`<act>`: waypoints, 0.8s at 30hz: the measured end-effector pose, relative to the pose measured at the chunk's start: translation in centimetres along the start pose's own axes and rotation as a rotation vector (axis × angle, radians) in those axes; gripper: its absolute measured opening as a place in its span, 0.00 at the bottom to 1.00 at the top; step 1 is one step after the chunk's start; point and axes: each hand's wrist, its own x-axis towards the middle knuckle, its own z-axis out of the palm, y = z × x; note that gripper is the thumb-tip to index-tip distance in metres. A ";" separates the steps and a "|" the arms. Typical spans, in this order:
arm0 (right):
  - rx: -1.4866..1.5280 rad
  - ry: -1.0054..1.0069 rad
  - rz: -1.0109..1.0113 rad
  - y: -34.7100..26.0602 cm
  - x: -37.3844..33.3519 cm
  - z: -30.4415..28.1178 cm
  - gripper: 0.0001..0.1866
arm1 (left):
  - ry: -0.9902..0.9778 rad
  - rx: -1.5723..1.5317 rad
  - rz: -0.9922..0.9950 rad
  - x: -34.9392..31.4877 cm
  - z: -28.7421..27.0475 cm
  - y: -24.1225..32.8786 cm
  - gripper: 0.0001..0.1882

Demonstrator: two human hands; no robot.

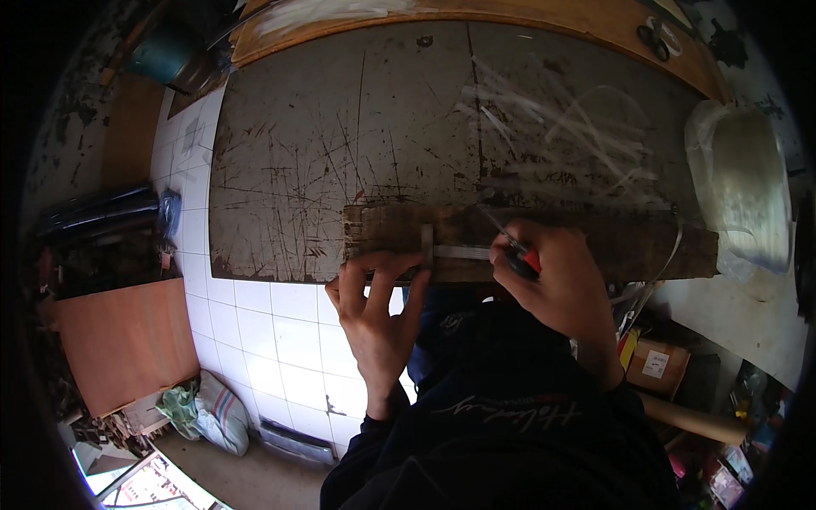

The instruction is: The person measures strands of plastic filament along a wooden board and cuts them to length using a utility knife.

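My left hand (374,302) is at the near edge of a worn wooden plank (603,242), fingers bent. Its thumb and forefinger close on the near end of a small flat bar (427,241) that lies across the plank. From that bar a pale, narrow strip (463,252) runs right along the wood to my right hand (552,268). My right fingers are wrapped round a hand tool (529,258) with a red and black handle. Its thin, pointed end extends up and left over the plank; the grip hides its exact kind.
Loose clear strips (552,119) lie scattered on the scratched worktable (297,153). A clear plastic-wrapped roll (739,187) is at the right. Black-handled scissors (654,38) rest on the far wooden ledge. A cardboard box (659,365) stands below right, sacks (221,412) on the left floor.
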 end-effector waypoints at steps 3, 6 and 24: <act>-0.003 -0.012 -0.005 0.0 0.0 0.0 0.12 | -0.003 0.004 0.000 0.0 -0.1 0.0 0.12; -0.026 -0.014 0.003 -0.2 0.0 0.0 0.12 | -0.002 -0.001 0.003 0.0 0.0 -0.1 0.12; -0.076 -0.025 0.042 -0.6 0.1 -0.1 0.12 | 0.053 0.436 0.314 -0.4 0.6 0.1 0.19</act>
